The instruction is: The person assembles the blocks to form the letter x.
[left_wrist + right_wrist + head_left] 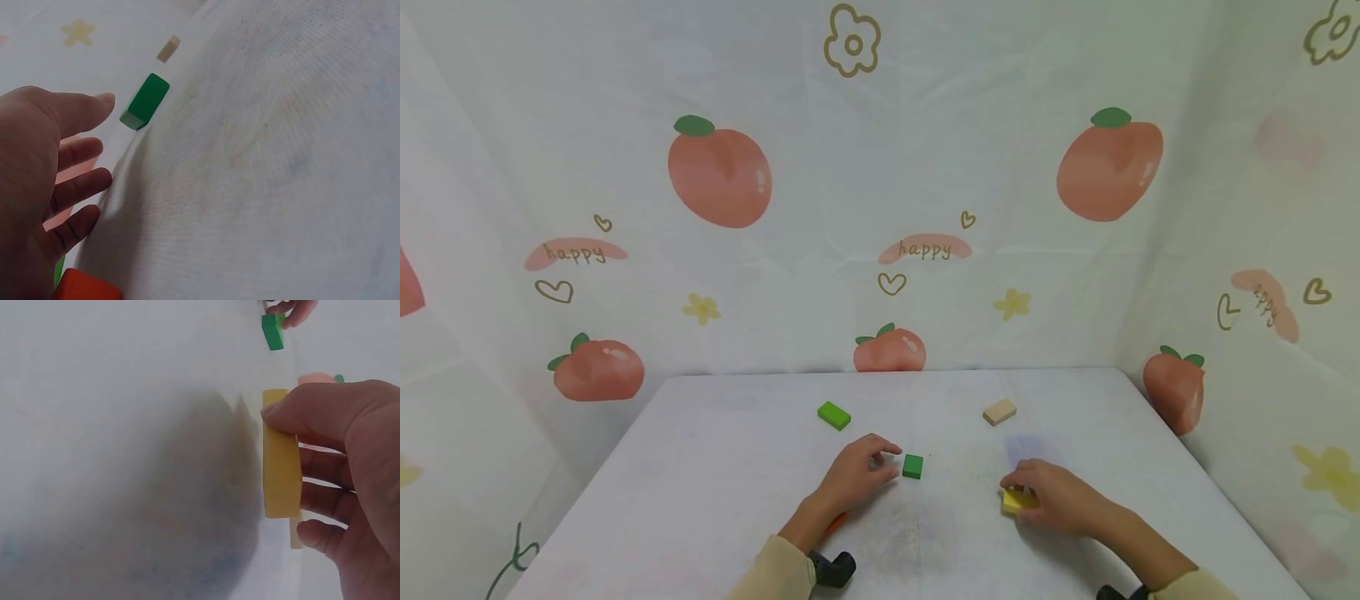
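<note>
My right hand (1058,498) pinches a yellow block (281,478) between thumb and fingers, over the right part of the table. In the right wrist view the thumb lies across one end of this block. My left hand (854,472) has its fingers loosely bent with nothing between them. Just beyond its fingertips, a small dark green block (913,466) rests on the table. An orange-red block (87,287) lies by the left hand, mostly hidden behind the forearm in the head view.
Farther back on the white table (715,433) lie a light green block (833,415) on the left and a beige block (1000,412) on the right. A fruit-patterned cloth (805,300) hangs behind the table and along its sides.
</note>
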A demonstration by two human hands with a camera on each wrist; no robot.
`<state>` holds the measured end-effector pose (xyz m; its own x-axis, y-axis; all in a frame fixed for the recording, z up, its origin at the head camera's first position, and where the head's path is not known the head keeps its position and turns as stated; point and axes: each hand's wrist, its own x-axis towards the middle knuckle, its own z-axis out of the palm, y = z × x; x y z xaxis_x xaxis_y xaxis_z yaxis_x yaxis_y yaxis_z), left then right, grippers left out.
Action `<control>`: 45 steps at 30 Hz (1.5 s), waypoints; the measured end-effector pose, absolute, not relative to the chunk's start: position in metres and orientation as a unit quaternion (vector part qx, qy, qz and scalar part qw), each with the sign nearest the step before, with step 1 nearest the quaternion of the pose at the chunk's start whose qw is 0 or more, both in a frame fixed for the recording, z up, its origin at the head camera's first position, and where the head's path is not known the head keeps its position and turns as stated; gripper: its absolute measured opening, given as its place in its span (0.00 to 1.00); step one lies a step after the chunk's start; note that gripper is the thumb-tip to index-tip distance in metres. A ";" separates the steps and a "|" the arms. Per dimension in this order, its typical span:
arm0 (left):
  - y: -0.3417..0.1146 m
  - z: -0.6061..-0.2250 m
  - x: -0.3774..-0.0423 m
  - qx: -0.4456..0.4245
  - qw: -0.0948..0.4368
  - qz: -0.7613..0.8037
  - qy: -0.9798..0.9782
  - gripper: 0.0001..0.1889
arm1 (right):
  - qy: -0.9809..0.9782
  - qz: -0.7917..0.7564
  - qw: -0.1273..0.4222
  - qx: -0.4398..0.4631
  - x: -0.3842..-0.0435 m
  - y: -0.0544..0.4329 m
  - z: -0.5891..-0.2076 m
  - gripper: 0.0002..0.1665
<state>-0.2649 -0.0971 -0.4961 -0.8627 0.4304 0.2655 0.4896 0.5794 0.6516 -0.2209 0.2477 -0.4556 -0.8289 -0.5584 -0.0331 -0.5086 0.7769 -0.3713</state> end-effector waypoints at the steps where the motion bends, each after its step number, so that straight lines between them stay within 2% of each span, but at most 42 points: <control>1: -0.097 -0.496 -0.265 -0.260 0.039 -0.378 -0.887 0.13 | 0.941 -0.173 0.069 -0.283 -0.221 0.247 -0.455 0.18; 14: -0.093 -0.497 -0.271 -0.265 0.037 -0.350 -0.898 0.13 | 0.937 -0.170 0.053 -0.301 -0.224 0.241 -0.445 0.15; 26: -0.089 -0.497 -0.276 -0.257 0.010 -0.328 -0.909 0.15 | 0.933 -0.165 0.014 -0.318 -0.230 0.236 -0.440 0.15; 36: -0.086 -0.497 -0.278 -0.254 0.000 -0.320 -0.913 0.15 | 0.935 -0.156 -0.020 -0.319 -0.230 0.232 -0.438 0.15; 45: -0.086 -0.498 -0.282 -0.258 -0.002 -0.306 -0.916 0.15 | 0.925 -0.178 -0.073 -0.327 -0.230 0.228 -0.450 0.14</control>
